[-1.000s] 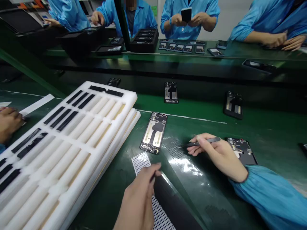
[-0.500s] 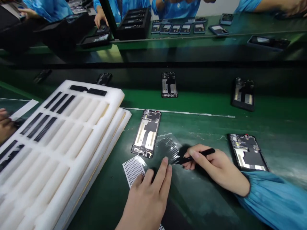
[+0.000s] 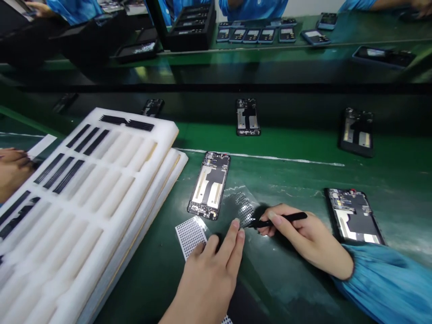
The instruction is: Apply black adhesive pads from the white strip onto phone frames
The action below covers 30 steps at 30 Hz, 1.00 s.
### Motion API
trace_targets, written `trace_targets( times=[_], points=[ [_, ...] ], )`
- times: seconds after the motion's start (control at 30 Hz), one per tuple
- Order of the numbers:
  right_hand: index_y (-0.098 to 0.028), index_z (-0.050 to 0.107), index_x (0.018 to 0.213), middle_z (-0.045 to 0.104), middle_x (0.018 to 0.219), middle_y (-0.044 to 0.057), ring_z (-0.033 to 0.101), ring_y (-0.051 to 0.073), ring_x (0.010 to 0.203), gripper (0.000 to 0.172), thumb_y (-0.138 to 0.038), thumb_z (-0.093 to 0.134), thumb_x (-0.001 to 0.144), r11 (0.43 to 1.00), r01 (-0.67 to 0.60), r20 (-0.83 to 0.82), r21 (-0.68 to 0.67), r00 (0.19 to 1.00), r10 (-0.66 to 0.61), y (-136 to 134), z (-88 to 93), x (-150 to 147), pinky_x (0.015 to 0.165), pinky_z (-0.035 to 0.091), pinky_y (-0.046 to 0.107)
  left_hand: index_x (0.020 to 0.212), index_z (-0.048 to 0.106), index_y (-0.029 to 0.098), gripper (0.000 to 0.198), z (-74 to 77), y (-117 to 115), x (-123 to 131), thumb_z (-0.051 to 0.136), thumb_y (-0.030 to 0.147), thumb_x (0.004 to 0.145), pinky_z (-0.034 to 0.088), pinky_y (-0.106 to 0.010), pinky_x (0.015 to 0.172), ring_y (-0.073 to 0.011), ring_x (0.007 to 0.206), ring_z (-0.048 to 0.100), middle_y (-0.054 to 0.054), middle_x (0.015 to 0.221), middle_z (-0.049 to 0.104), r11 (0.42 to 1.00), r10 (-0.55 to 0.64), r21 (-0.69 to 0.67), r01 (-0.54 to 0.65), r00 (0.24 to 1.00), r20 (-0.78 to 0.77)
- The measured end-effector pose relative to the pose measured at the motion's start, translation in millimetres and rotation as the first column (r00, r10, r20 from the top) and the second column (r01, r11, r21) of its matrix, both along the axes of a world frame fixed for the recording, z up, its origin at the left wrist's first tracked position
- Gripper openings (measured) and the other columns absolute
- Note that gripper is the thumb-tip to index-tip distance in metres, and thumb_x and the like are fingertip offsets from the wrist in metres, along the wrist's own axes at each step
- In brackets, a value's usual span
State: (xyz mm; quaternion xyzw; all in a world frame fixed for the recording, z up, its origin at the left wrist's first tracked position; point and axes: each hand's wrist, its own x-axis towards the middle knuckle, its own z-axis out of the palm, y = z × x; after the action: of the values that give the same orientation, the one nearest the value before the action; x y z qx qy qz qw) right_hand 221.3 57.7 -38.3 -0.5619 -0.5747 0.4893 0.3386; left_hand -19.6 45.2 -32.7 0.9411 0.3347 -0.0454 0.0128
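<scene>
My right hand [image 3: 300, 238] grips black tweezers [image 3: 294, 217], held like a pen with the tips pointing left. The tips meet a clear film sheet [image 3: 245, 204] carrying rows of small dark stickers. With fingers stretched out, my left hand [image 3: 211, 274] presses on the sheet's lower edge, its fingertips just beside the tweezer tips. A white sheet with dark dots [image 3: 191, 236] lies partly under the left hand's fingers. Just beyond, an opened phone [image 3: 209, 184] rests on the green bench, its inner parts facing up. Another opened phone [image 3: 354, 218] lies beyond my right wrist.
Stacked white foam trays [image 3: 111, 216] with black strips in some slots fill the left side. Beyond a white line, phone bodies [image 3: 248, 117] sit on a green belt. Several phones [image 3: 251, 36] and a black box [image 3: 192, 27] occupy the far shelf. A co-worker's hand [image 3: 15, 171] shows at left.
The view has shifted slightly. The phones on the belt have moved a little to the right, and more of the co-worker's hand shows at left. My hands keep nearly the same pose.
</scene>
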Motion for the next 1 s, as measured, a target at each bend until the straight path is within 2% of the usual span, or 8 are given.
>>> trace_targets(
  times=[0.07, 0.13, 0.17, 0.23, 0.3, 0.37, 0.83, 1.0],
  points=[
    [-0.021, 0.076, 0.075, 0.078, 0.095, 0.008, 0.076, 0.019, 0.080, 0.043, -0.043, 0.051, 0.101, 1.000, 0.026, 0.008, 0.018, 1.000, -0.026, 0.1, 3.0, 0.8, 0.075, 0.063, 0.027, 0.143, 0.049, 0.014, 0.064, -1.5, -2.5, -2.3, 0.037, -0.004, 0.083, 0.060, -0.037, 0.071, -0.0244, 0.095, 0.064, -0.010, 0.149, 0.055, 0.993, 0.103, -0.084, -0.085, 0.966, 0.238],
    [-0.022, 0.079, 0.072, 0.078, 0.097, 0.009, 0.075, 0.021, 0.088, 0.046, -0.044, 0.051, 0.101, 0.995, 0.069, 0.016, 0.073, 0.997, -0.071, -2.7, 10.8, 1.9, 0.082, 0.062, 0.029, 0.144, 0.046, 0.018, 0.053, 2.0, -6.8, -3.4, 0.035, 0.003, 0.094, 0.059, -0.033, 0.075, -0.0208, 0.095, 0.066, -0.012, 0.130, 0.067, 0.907, 0.366, -0.386, -0.168, 0.767, 0.527],
    [-0.024, 0.080, 0.071, 0.078, 0.097, 0.008, 0.075, 0.022, 0.091, 0.047, -0.044, 0.050, 0.101, 0.990, 0.095, 0.008, 0.104, 0.995, -0.097, -5.8, 16.4, 1.9, 0.085, 0.062, 0.030, 0.144, 0.043, 0.020, 0.046, 5.9, -9.4, -3.1, 0.034, 0.011, 0.100, 0.057, -0.028, 0.070, -0.0168, 0.085, 0.066, -0.012, 0.122, 0.069, 0.784, 0.549, -0.606, -0.136, 0.608, 0.574],
    [-0.026, 0.081, 0.076, 0.078, 0.093, 0.007, 0.075, 0.021, 0.087, 0.042, -0.043, 0.052, 0.101, 0.980, 0.132, -0.048, 0.150, 0.991, -0.126, -15.6, 29.3, -0.3, 0.084, 0.062, 0.029, 0.139, 0.042, 0.024, 0.034, 16.9, -14.5, -0.8, 0.036, 0.030, 0.106, 0.047, -0.021, 0.051, -0.0076, 0.057, 0.054, -0.009, 0.111, 0.069, 0.386, 0.845, -0.916, 0.113, 0.355, 0.400],
    [-0.028, 0.081, 0.086, 0.077, 0.087, 0.004, 0.075, 0.018, 0.079, 0.031, -0.041, 0.056, 0.100, 0.973, 0.170, -0.130, 0.155, 0.980, -0.150, -27.6, 41.4, -6.1, 0.074, 0.064, 0.025, 0.128, 0.047, 0.024, 0.030, 28.8, -18.3, 3.0, 0.042, 0.041, 0.104, 0.036, -0.017, 0.043, -0.0022, 0.045, 0.039, -0.006, 0.101, 0.067, 0.031, 0.943, -0.926, 0.376, 0.296, 0.152],
    [-0.031, 0.079, 0.092, 0.077, 0.084, 0.001, 0.076, 0.017, 0.077, 0.022, -0.039, 0.060, 0.097, 0.968, 0.204, -0.187, 0.147, 0.967, -0.175, -37.8, 49.4, -13.3, 0.070, 0.064, 0.021, 0.121, 0.052, 0.022, 0.030, 38.0, -20.2, 6.7, 0.052, 0.044, 0.101, 0.040, -0.017, 0.048, -0.0024, 0.048, 0.041, -0.003, 0.091, 0.065, -0.111, 0.948, -0.856, 0.505, 0.313, 0.062],
    [-0.033, 0.071, 0.103, 0.079, 0.087, -0.003, 0.077, 0.013, 0.082, 0.020, -0.035, 0.051, 0.103, 0.914, -0.020, 0.005, 0.406, 1.000, 0.020, -43.7, 57.4, -9.0, 0.074, 0.061, 0.015, 0.128, 0.060, 0.019, 0.039, 49.2, -30.2, 15.5, 0.059, 0.044, 0.098, 0.041, -0.018, 0.055, -0.0032, 0.056, 0.055, -0.012, 0.100, 0.071, -0.064, 0.935, -0.825, 0.561, 0.323, 0.146],
    [-0.033, 0.069, 0.110, 0.079, 0.093, -0.002, 0.076, 0.013, 0.089, 0.021, -0.032, 0.049, 0.104, 0.889, -0.067, 0.016, 0.452, 0.998, 0.067, -46.0, 47.6, -9.7, 0.082, 0.060, 0.016, 0.124, 0.063, 0.019, 0.038, 50.9, -32.5, 18.2, 0.060, 0.046, 0.098, 0.047, -0.021, 0.056, -0.0044, 0.057, 0.054, -0.011, 0.100, 0.071, -0.120, 0.962, -0.792, 0.598, 0.266, 0.055]
  ],
)
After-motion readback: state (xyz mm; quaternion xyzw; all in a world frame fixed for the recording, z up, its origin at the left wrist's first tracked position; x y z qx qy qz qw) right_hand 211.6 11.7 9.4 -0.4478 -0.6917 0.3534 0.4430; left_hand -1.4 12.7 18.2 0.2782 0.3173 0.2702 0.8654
